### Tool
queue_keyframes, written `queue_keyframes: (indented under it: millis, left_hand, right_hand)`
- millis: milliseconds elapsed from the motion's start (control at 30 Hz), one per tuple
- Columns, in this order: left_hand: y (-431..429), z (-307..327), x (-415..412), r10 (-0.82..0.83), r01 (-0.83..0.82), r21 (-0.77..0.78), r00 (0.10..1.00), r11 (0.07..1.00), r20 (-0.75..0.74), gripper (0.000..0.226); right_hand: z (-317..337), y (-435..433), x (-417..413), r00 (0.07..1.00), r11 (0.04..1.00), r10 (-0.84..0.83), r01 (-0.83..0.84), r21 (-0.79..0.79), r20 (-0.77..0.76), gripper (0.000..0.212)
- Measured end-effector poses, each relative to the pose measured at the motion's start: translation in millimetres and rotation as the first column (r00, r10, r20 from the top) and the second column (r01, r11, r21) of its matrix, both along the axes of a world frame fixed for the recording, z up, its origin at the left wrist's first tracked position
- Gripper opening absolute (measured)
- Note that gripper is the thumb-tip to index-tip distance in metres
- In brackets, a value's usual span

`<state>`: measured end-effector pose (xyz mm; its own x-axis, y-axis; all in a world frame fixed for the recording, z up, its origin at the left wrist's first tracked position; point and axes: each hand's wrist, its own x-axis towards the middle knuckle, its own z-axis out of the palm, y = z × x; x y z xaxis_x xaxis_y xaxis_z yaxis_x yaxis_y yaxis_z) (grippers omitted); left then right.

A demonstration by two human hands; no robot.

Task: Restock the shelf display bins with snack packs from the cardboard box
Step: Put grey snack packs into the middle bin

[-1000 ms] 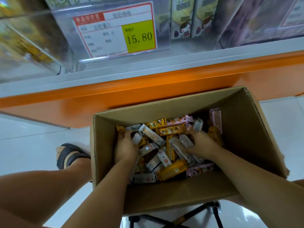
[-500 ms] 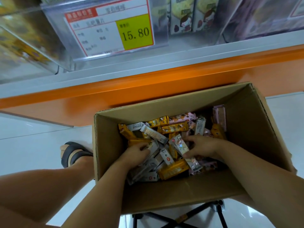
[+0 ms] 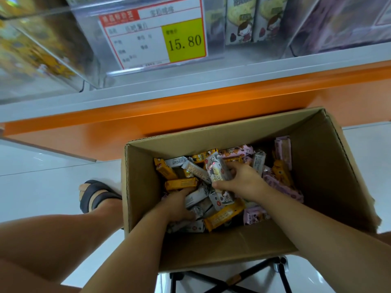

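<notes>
The snack packs (image 3: 182, 183), orange, white and pink, lie heaped in the open cardboard box (image 3: 330, 176). The right hand (image 3: 243, 180) has its fingers and thumb curled round a white pack (image 3: 215, 170), which stands tilted above the heap. The left hand (image 3: 177, 206) has its fingers curled round grey-white packs (image 3: 196, 197) at the near side. The box rests on a black folding stand (image 3: 232, 280). A sandalled foot (image 3: 97, 195) stands left of it. Above hang clear display bins (image 3: 42, 49) and a price tag (image 3: 156, 34) reading 15.80.
</notes>
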<state>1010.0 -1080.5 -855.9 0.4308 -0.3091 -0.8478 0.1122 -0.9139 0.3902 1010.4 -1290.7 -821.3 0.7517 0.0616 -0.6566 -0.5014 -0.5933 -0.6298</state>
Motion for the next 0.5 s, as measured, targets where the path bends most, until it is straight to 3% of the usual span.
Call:
queue_keyframes:
  millis: [167,300,500]
  left_hand:
    - [-0.8,3.5,-4.2,0.101,-0.098,-0.092,0.995,0.991,0.026,0.074]
    - [-2.5,8.2,-4.1,0.222,-0.207,-0.149,0.971,0.967,0.093,0.078]
    - [-13.2,12.0,-7.6,0.390,-0.339,-0.232,0.892,0.912,0.229,0.084]
  right_hand:
    - [-8.3,9.7,-8.5,0.999,1.000,0.012,-0.012,0.000,-0.050,0.073]
    - [-13.9,10.0,-10.7,0.994,0.997,0.065,-0.068,-0.025,-0.093,0.067]
    - [-10.6,6.9,-5.4,0.998,1.000,-0.017,0.018,0.007,-0.062,0.063]
